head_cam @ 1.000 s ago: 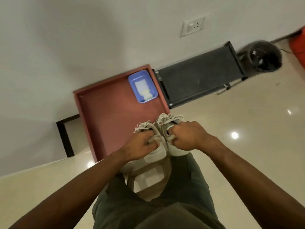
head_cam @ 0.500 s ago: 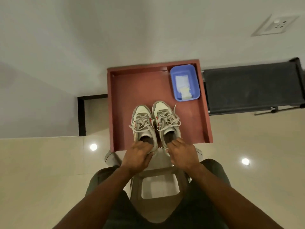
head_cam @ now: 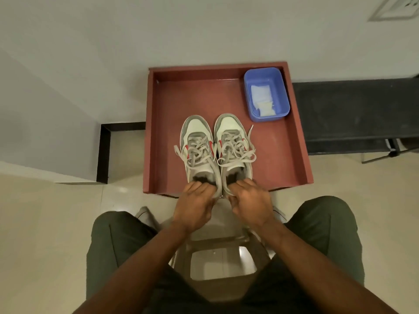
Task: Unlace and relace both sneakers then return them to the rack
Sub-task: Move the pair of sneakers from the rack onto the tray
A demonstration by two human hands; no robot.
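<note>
Left hand (head_cam: 195,206) fingers gripping heel of left grey-white laced sneaker (head_cam: 197,146), right hand (head_cam: 250,203) gripping right sneaker (head_cam: 233,143), both on red-brown wooden tray (head_cam: 288,159)

No text, brand, number or sign can be read anywhere in the view. The two sneakers (head_cam: 216,146) carry red side stripes (no lettering shows on them), the blue tub (head_cam: 266,94) holds pale packets with no legible print, and the wall plate (head_cam: 395,7) at the upper right edge bears no readable marking.
</note>
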